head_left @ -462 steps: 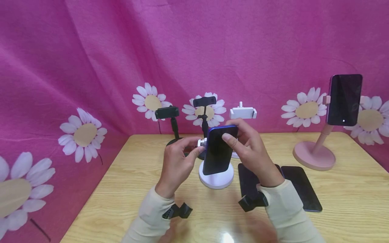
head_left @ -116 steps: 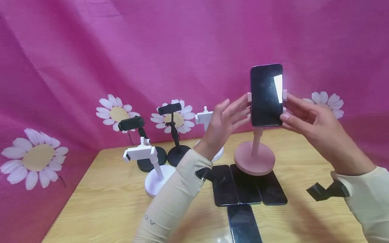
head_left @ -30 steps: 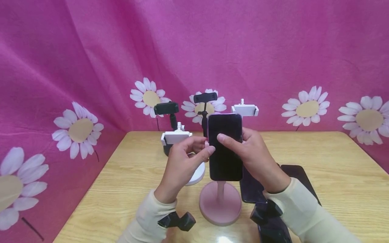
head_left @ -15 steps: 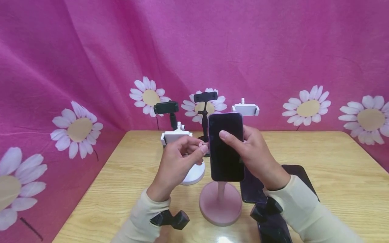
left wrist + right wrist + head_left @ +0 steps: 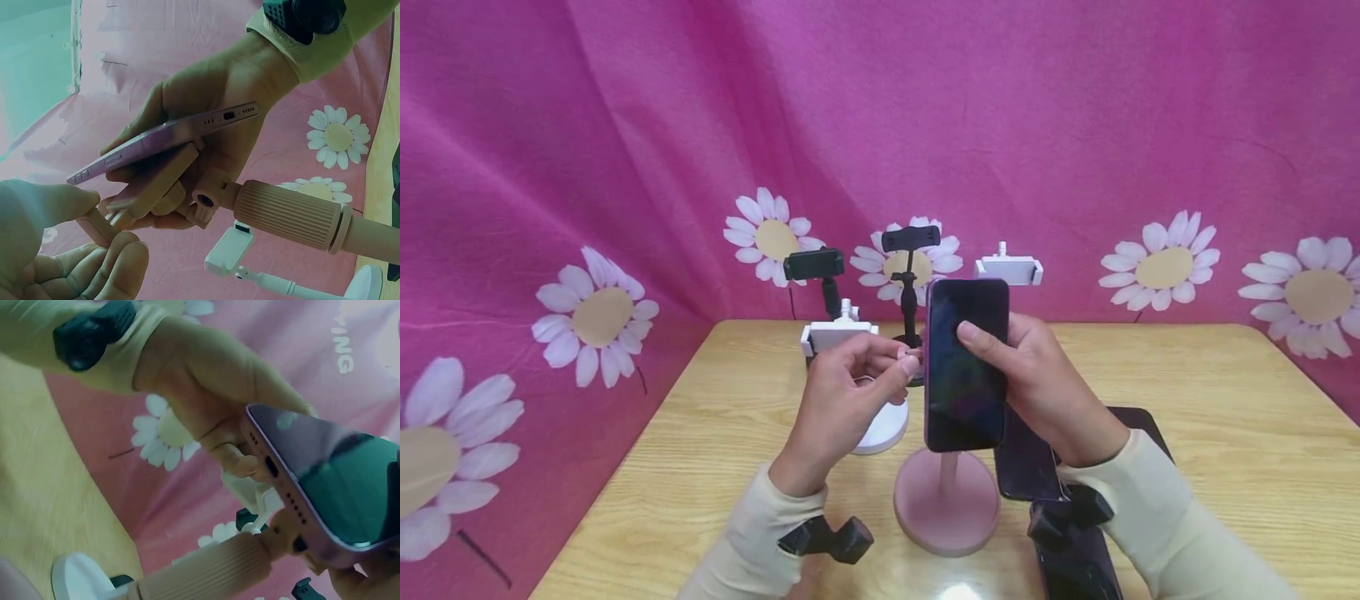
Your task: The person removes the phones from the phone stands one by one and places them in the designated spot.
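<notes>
My right hand (image 5: pixel 1052 387) grips a purple-edged phone (image 5: pixel 964 383), its thumb on the dark screen and its fingers behind. The phone stands upright above the round base of a pink phone stand (image 5: pixel 946 504). In the left wrist view the stand's clamp (image 5: pixel 156 187) lies behind the phone, tilted away from its back. My left hand (image 5: pixel 835 400) pinches the clamp's end piece (image 5: pixel 97 226) between thumb and fingers, drawn out on thin rods past the phone's left edge. The right wrist view shows the phone's lower edge with its charging port and the ribbed pink stem (image 5: pixel 206 572).
A white phone stand (image 5: pixel 880 429) is just behind my left hand. Two black phone stands (image 5: pixel 814 264) and another white one (image 5: pixel 1009 270) stand at the back. Several dark phones (image 5: pixel 1026 458) lie on the wooden table (image 5: pixel 700 500) under and beside my right forearm.
Since the older frames, the blue phone has left the white stand, and the pink stand has come to the front middle. Lately my left hand has drawn the clamp's end piece off the phone's edge.
</notes>
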`<state>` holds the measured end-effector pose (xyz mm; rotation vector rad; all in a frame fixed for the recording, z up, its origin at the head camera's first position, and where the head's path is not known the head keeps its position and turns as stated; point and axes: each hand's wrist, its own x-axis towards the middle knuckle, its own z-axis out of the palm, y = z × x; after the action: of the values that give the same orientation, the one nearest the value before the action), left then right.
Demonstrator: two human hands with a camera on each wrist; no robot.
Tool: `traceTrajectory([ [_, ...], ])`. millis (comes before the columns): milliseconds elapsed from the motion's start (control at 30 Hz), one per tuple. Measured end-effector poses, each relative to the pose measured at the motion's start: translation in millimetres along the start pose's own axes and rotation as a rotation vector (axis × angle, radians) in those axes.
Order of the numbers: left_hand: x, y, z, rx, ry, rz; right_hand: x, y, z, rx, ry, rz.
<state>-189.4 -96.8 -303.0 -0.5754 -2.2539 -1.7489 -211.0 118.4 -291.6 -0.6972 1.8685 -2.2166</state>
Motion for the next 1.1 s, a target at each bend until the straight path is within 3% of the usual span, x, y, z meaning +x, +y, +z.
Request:
traceTrajectory([
  [200, 1.3, -1.6, 2.9, -0.007, 0.01, 0.004, 0, -4, -5, 0.056, -0.087, 0.064],
  [467, 2.6, -0.9, 9.1, -0.018, 0.014, 0.014, -1, -9, -9, 0.007, -0.153, 0.027],
  [800, 0.3, 2.4, 9.6, -0.004, 0.052, -0.001, 3, -10, 4, -0.088, -0.122, 0.05],
  [1100, 0.4, 0.7, 11.4, 0.005, 0.05, 0.006, -6, -21, 7, -0.128, -0.016, 0.115],
])
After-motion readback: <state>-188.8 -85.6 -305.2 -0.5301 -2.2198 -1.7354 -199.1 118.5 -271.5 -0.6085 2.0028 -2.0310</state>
